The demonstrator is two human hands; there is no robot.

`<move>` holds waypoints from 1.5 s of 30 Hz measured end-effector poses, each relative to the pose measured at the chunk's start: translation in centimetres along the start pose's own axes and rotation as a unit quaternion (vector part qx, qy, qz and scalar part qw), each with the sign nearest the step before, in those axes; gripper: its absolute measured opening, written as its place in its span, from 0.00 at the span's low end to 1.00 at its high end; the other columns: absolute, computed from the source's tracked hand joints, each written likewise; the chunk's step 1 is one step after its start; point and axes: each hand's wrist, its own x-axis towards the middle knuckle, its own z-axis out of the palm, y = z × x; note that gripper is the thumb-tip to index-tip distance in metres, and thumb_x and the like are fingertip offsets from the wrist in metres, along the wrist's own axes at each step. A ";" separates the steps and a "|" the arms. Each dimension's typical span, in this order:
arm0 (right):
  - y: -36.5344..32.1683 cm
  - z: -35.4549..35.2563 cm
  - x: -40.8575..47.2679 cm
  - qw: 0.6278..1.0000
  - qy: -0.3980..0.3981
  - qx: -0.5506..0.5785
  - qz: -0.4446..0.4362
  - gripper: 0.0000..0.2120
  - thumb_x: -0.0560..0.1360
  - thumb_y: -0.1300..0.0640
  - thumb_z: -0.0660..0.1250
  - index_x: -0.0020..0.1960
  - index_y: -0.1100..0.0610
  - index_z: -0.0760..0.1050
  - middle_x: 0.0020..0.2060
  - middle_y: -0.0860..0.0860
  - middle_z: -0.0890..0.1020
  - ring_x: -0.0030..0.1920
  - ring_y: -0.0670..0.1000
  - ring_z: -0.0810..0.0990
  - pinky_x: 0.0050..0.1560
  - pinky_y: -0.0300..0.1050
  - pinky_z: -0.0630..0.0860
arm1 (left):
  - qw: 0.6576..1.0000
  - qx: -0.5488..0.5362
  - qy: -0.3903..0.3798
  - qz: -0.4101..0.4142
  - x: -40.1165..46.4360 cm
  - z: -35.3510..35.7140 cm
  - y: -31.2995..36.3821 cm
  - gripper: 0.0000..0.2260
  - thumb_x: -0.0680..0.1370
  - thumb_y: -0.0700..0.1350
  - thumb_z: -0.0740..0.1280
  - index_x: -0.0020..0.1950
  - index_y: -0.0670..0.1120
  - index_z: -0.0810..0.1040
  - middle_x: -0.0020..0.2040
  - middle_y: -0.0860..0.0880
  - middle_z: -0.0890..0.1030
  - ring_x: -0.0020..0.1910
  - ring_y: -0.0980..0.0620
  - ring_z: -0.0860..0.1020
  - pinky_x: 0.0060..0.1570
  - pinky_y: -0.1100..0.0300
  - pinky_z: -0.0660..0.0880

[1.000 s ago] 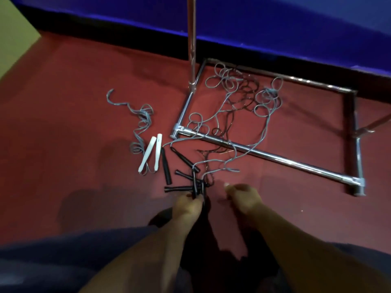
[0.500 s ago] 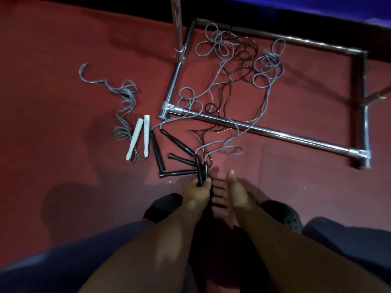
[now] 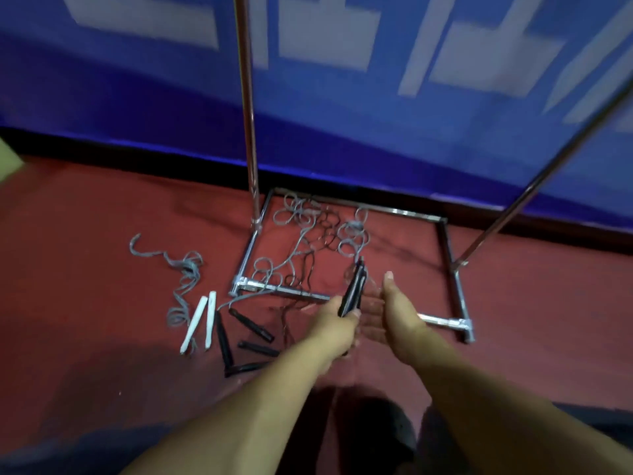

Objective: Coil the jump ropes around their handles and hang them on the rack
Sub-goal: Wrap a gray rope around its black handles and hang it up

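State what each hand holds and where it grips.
The left hand grips two black handles by their lower ends. The right hand is open beside them, holding nothing.

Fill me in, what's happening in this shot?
A person is sorting jump ropes on a red floor. The left hand grips a pair of black handles, lifted clear of the floor; the right hand is open beside them, palm facing in. Four more black handles and two white handles lie on the floor, with tangled grey cords strewn across the chrome rack base. Nothing visibly hangs on the rack yet.
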 end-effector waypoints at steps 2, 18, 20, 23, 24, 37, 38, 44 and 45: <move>-5.2 -1.0 -2.7 0.998 0.006 0.025 -0.061 0.32 0.81 0.32 0.47 0.63 0.54 0.76 0.47 0.52 0.83 0.43 0.53 0.81 0.43 0.48 0.77 | 0.998 0.017 -0.029 0.045 -2.7 -0.2 5.6 0.04 0.84 0.45 0.61 0.53 0.51 0.74 0.39 0.50 0.78 0.30 0.53 0.75 0.30 0.62 0.70; -17.6 -9.5 -21.7 0.892 0.018 -0.052 -0.449 0.21 0.82 0.38 0.50 0.51 0.49 0.75 0.54 0.47 0.82 0.60 0.47 0.78 0.65 0.51 0.70 | 0.929 0.255 -0.110 0.245 -21.9 -3.9 25.3 0.04 0.83 0.44 0.64 0.57 0.47 0.77 0.42 0.46 0.81 0.35 0.51 0.81 0.31 0.58 0.76; -15.7 -10.6 -20.9 0.897 -0.001 -0.082 -0.435 0.23 0.78 0.30 0.51 0.58 0.43 0.75 0.55 0.48 0.84 0.63 0.47 0.78 0.64 0.49 0.69 | 0.919 0.279 -0.130 0.247 -20.9 -4.7 23.7 0.07 0.83 0.43 0.64 0.59 0.44 0.77 0.42 0.45 0.81 0.35 0.51 0.81 0.32 0.58 0.77; -14.6 -11.6 -20.5 0.893 0.008 -0.112 -0.435 0.24 0.73 0.24 0.51 0.62 0.31 0.72 0.56 0.46 0.85 0.64 0.43 0.77 0.68 0.51 0.67 | 0.920 0.292 -0.129 0.228 -19.2 -5.2 23.0 0.09 0.84 0.42 0.63 0.61 0.40 0.76 0.43 0.44 0.81 0.36 0.51 0.80 0.31 0.60 0.77; -14.4 -11.8 -20.4 0.890 0.009 -0.126 -0.439 0.25 0.73 0.24 0.51 0.64 0.30 0.71 0.57 0.45 0.84 0.65 0.42 0.77 0.68 0.51 0.67 | 0.919 0.297 -0.133 0.224 -18.7 -5.2 22.9 0.08 0.84 0.42 0.63 0.60 0.40 0.76 0.43 0.44 0.80 0.37 0.51 0.80 0.32 0.60 0.77; -16.2 -6.8 -20.8 0.886 -0.062 -0.052 -0.457 0.16 0.84 0.49 0.60 0.43 0.56 0.77 0.31 0.55 0.77 0.27 0.51 0.68 0.31 0.45 0.69 | 0.931 0.221 -0.066 0.282 -17.2 -5.9 23.1 0.07 0.79 0.41 0.70 0.56 0.48 0.82 0.42 0.45 0.85 0.36 0.52 0.79 0.34 0.61 0.75; -16.2 -6.6 -20.7 0.888 -0.061 -0.035 -0.455 0.16 0.84 0.51 0.61 0.41 0.57 0.77 0.30 0.54 0.77 0.26 0.50 0.67 0.30 0.44 0.68 | 0.936 0.201 -0.053 0.283 -17.1 -5.9 23.0 0.08 0.78 0.41 0.72 0.56 0.48 0.82 0.43 0.44 0.85 0.36 0.52 0.80 0.34 0.61 0.75; -17.7 -6.0 -20.1 0.918 0.008 0.071 -0.389 0.21 0.83 0.51 0.62 0.34 0.57 0.76 0.25 0.53 0.73 0.25 0.50 0.68 0.34 0.46 0.69 | 0.952 -0.129 0.000 0.277 -16.5 -5.4 23.7 0.12 0.75 0.34 0.72 0.58 0.42 0.80 0.43 0.44 0.85 0.36 0.50 0.84 0.30 0.64 0.77; -18.0 -6.0 -20.2 0.919 0.002 0.123 -0.376 0.18 0.83 0.53 0.62 0.37 0.57 0.76 0.27 0.53 0.75 0.24 0.48 0.68 0.34 0.46 0.70 | 0.943 -0.188 -0.015 0.274 -16.4 -5.4 24.1 0.14 0.75 0.33 0.71 0.59 0.42 0.79 0.43 0.44 0.85 0.37 0.49 0.84 0.31 0.63 0.78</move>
